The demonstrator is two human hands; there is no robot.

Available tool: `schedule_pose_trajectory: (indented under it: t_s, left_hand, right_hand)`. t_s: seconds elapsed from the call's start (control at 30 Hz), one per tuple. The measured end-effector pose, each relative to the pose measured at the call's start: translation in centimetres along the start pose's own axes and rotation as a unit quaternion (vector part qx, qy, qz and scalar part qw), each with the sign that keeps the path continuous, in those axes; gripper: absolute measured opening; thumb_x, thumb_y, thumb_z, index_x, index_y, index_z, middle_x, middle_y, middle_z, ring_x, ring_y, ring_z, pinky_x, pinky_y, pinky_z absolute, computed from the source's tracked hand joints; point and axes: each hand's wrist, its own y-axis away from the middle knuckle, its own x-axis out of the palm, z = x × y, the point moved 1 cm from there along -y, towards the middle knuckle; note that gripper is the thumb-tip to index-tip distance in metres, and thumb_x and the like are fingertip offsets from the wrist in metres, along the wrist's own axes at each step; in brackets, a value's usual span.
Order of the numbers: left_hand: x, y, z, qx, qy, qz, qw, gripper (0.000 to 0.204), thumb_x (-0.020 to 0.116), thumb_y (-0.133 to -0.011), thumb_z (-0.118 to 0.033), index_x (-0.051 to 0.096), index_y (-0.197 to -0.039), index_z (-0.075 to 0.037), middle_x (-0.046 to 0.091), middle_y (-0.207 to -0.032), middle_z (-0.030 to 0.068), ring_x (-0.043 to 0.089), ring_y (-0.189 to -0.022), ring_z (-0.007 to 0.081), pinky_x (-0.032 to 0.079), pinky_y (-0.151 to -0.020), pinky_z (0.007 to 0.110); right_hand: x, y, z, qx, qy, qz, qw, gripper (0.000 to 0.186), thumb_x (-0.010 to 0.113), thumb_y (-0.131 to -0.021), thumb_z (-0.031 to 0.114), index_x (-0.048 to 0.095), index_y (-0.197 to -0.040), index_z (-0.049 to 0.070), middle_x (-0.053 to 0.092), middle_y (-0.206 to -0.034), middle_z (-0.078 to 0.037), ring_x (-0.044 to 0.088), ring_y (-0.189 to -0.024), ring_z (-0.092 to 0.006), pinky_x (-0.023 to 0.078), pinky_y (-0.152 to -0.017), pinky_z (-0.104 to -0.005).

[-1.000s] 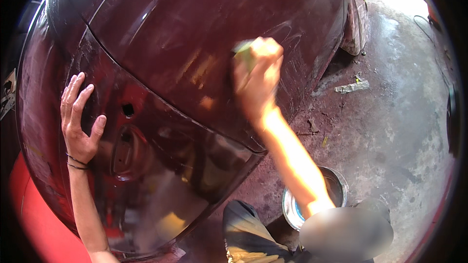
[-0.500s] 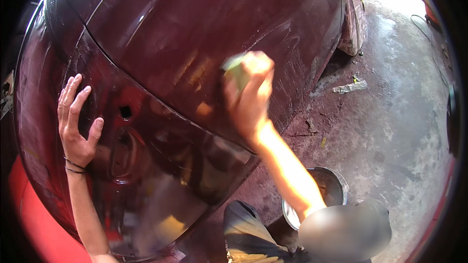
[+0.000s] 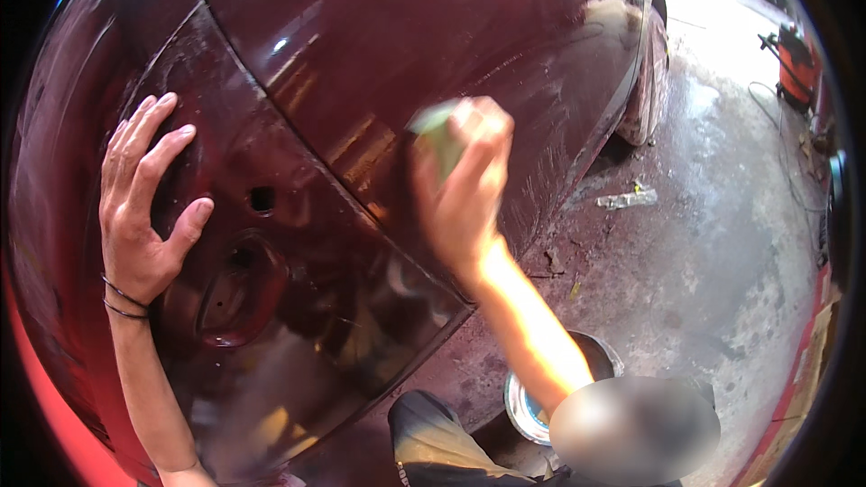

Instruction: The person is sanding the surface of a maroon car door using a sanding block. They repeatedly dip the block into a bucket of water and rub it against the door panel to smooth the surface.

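Glossy maroon car bodywork (image 3: pixel 406 18), smoothly curved, oval handle recess (image 3: pixel 242 293) at near left, left hand (image 3: pixel 144 198) fingers spread beside it, holding nothing, blurred right hand (image 3: pixel 471 180) curled around pale-green pad (image 3: pixel 440 140), at centre.

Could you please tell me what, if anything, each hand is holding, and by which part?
The right hand holds a pale green pad, gripped over its right side; blur hides the exact grip. The left hand holds nothing.

R hand (image 3: pixel 467 185) + pad (image 3: pixel 441 142) blurry, bucket (image 3: pixel 518 410) pt. hidden by forearm (image 3: pixel 532 325), car (image 3: pixel 388 45) cropped @ top
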Motion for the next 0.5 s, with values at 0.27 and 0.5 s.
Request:
schedule_pose_trajectory:
  t_s: [0.27,0.5]
  left_hand:
    - [1.6,-0.5,-0.9,-0.02,0.052,-0.041,0.998,0.059,0.081,-0.092,-0.039,0.07,-0.143,-0.013,0.059,-0.164,0.0129,0.047,-0.159,0.0364,0.03,-0.134,0.056]
    - [1.1,0.7,-0.4,-0.036,0.048,-0.037,0.997,0.059,0.083,-0.089,-0.037,0.071,-0.143,-0.016,0.059,-0.165,0.0081,0.046,-0.16,0.0348,0.029,-0.135,0.057]
  right_hand:
    - [-2.5,-17.0,-16.3,0.127,0.136,-0.003,0.983,0.046,0.072,-0.105,0.022,0.045,-0.133,-0.002,0.06,-0.129,-0.03,0.065,-0.117,-0.049,0.051,-0.104,-0.056]
    - [1.4,-5.1,0.9,-0.107,0.004,0.073,0.992,0.052,0.077,-0.1,0.018,0.048,-0.139,-0.002,0.056,-0.129,-0.029,0.058,-0.123,-0.0494,0.048,-0.108,-0.0584]
